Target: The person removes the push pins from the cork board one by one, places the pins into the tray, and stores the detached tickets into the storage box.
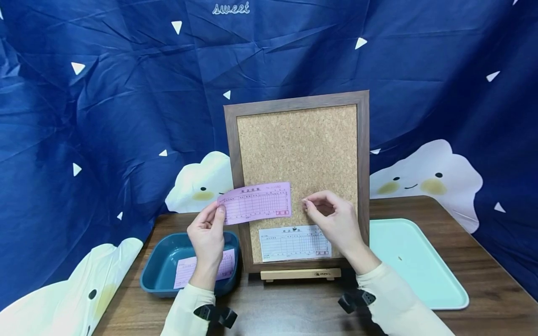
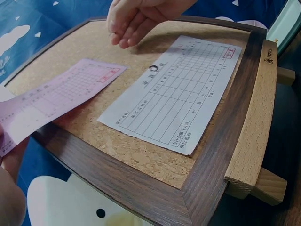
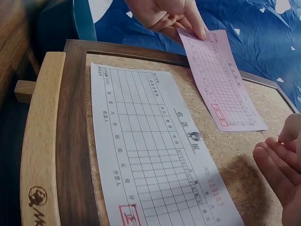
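By its left end, a pink receipt slip [image 1: 256, 203] is held between the thumb and fingers of my left hand [image 1: 208, 235]. The slip overlaps the lower left of the cork board [image 1: 298, 149] in the head view; the left wrist view shows it tilted off the cork. My right hand [image 1: 336, 221] pinches a tiny push pin [image 1: 304, 200] at its fingertips, mostly hidden by them, to the right of the slip. Below, a white receipt slip [image 1: 295, 243] lies flat on the cork, with a round-headed pin [image 3: 194, 136] through its top middle.
A blue basin [image 1: 157, 261] with another pink slip [image 1: 185, 272] in it stands left of the board. On the right, a pale green tray [image 1: 424, 275] bears one small item. The brown-framed board leans on a wooden stand [image 1: 300, 274], before a blue curtain [image 1: 126, 116].
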Demonstrator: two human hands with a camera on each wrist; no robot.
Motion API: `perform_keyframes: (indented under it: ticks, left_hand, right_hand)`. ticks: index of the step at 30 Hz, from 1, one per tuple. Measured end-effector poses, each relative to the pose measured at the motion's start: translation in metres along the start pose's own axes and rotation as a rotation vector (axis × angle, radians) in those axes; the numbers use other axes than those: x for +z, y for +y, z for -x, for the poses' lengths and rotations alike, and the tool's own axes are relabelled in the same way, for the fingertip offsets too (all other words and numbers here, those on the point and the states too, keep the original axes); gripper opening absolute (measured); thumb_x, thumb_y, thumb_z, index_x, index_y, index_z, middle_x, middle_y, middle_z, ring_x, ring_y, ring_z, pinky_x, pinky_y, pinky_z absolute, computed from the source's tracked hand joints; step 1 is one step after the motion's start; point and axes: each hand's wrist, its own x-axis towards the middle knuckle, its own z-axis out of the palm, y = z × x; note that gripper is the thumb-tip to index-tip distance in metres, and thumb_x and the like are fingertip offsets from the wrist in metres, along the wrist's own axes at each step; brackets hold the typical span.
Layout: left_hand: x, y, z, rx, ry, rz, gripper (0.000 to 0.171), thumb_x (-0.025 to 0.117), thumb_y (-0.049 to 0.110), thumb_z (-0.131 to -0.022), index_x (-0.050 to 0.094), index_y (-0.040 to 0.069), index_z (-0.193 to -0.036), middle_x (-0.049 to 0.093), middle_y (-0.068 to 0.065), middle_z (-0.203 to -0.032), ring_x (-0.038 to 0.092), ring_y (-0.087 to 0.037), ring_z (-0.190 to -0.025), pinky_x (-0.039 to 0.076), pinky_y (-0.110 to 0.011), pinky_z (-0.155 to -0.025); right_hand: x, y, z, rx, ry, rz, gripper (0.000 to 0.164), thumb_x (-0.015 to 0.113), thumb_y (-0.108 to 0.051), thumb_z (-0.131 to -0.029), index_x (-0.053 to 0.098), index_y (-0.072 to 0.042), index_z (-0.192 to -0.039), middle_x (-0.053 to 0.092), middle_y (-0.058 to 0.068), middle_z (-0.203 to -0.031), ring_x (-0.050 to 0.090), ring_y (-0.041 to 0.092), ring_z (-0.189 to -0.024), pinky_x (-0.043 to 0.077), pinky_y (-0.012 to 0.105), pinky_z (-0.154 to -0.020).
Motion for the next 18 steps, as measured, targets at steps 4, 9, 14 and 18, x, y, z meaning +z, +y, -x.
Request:
perform_keyframes:
  ticks: [4, 9, 14, 18]
  left_hand:
    - [-0.001, 0.000, 0.000, -0.015, 0.005, -0.003, 0.026, 0.069, -0.002, -0.102, 0.071, -0.018, -0.123, 0.082, 0.014, -0.104, 0.079, 0.000, -0.090, 0.062, -0.016, -0.078]
    - [-0.003, -0.002, 0.000, -0.027, 0.012, -0.021, 0.026, 0.069, -0.001, -0.102, 0.071, -0.017, -0.123, 0.082, 0.011, -0.105, 0.078, 0.000, -0.089, 0.062, -0.016, -0.076]
    - [-0.005, 0.000, 0.000, -0.036, 0.027, -0.035, 0.027, 0.069, -0.001, -0.102, 0.071, -0.017, -0.123, 0.082, 0.013, -0.103, 0.078, 0.001, -0.088, 0.062, -0.016, -0.077]
    - [-0.005, 0.001, 0.000, -0.035, 0.028, -0.030, 0.027, 0.069, -0.002, -0.102, 0.070, -0.018, -0.124, 0.082, 0.014, -0.104, 0.078, 0.001, -0.089, 0.062, -0.016, -0.078]
  right_hand:
    - [-0.003, 0.001, 0.000, -0.015, 0.003, -0.010, 0.011, 0.079, 0.011, -0.089, 0.077, 0.003, -0.096, 0.081, 0.017, -0.089, 0.070, -0.009, -0.082, 0.058, 0.010, -0.075]
    - [-0.006, 0.003, 0.001, -0.009, 0.006, 0.002, 0.010, 0.079, 0.010, -0.089, 0.077, 0.002, -0.096, 0.082, 0.016, -0.089, 0.070, -0.009, -0.081, 0.058, 0.010, -0.074]
    - [-0.009, 0.003, 0.002, 0.000, 0.009, 0.022, 0.009, 0.079, 0.008, -0.090, 0.078, 0.000, -0.095, 0.082, 0.014, -0.089, 0.070, -0.009, -0.081, 0.058, 0.010, -0.074]
    - [-0.011, 0.003, 0.002, -0.006, 0.018, 0.011, 0.010, 0.079, 0.010, -0.090, 0.078, 0.001, -0.095, 0.082, 0.015, -0.088, 0.071, -0.010, -0.081, 0.058, 0.010, -0.074]
